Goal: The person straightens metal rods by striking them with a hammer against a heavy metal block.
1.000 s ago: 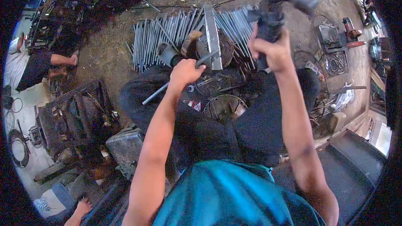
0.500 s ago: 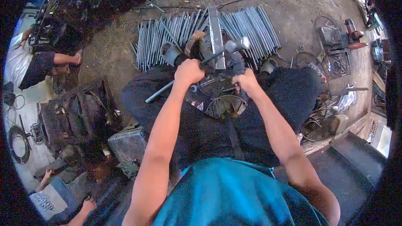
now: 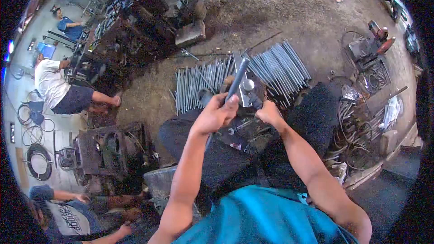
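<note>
My left hand (image 3: 216, 114) is wrapped round a grey metal rod (image 3: 238, 77), which tilts up and away from me. Its lower end passes behind my wrist. In my right hand (image 3: 270, 114) is a hammer (image 3: 248, 85), gripped by its dark handle with the head close beside the rod. Beneath the hammer sits a dark metal block, partly hidden by my hands. Beyond it, metal rods lie side by side on the ground in a left bundle (image 3: 192, 88) and a right bundle (image 3: 281, 67). A wrench (image 3: 232, 131) lies between my legs.
At the left a person in a white shirt (image 3: 49, 83) sits by dark machinery (image 3: 122, 31); another person (image 3: 72, 217) is at lower left. Someone stands at the top right. A cutting machine (image 3: 377, 38) and bent metal pieces (image 3: 355, 126) lie to the right. A metal box (image 3: 190, 34) stands ahead.
The rod has swung from low across my left leg to a steep upward tilt. The hammer head has dropped lower beside it. The view has shifted, showing more of the left side.
</note>
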Demonstrator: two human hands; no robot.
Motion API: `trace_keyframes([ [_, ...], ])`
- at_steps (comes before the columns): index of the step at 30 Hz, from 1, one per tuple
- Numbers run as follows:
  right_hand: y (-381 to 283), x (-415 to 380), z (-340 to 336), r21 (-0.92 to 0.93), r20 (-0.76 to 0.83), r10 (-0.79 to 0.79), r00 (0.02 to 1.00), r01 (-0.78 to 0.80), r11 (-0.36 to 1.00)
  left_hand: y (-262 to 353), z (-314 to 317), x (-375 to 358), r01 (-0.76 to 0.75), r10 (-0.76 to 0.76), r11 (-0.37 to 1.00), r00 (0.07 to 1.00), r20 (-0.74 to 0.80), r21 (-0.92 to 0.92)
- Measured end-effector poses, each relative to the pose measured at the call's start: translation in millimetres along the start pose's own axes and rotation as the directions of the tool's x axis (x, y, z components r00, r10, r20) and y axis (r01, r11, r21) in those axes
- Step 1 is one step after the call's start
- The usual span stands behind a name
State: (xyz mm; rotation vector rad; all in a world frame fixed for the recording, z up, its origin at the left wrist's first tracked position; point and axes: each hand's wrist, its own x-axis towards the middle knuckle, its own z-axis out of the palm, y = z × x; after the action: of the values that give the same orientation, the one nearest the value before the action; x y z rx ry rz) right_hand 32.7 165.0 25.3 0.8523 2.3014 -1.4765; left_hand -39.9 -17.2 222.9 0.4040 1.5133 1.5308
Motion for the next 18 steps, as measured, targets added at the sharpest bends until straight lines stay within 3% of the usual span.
trace_keyframes([
  [3,3,6,9,-0.073,-0.097,-0.034,0.995,0.027,0.997,22,28,-23,-0.047,0.079,0.976,0.986,0.144,-0.215],
  [7,4,9,14,-0.123,-0.16,-0.071,0.985,0.051,0.991,20,37,-33,-0.067,0.127,0.964,0.967,0.223,-0.256],
  [12,7,10,21,-0.101,-0.106,0.01,0.994,-0.02,0.995,13,39,-40,0.074,0.149,0.876,0.899,0.413,-0.477],
  [14,10,11,24,-0.146,-0.174,-0.029,0.984,0.004,0.989,8,38,-40,0.167,0.162,0.806,0.86,0.484,-0.567],
  [18,14,10,26,-0.184,-0.157,-0.048,0.986,0.019,0.983,-4,36,-28,0.251,0.209,0.734,0.801,0.561,-0.631],
])
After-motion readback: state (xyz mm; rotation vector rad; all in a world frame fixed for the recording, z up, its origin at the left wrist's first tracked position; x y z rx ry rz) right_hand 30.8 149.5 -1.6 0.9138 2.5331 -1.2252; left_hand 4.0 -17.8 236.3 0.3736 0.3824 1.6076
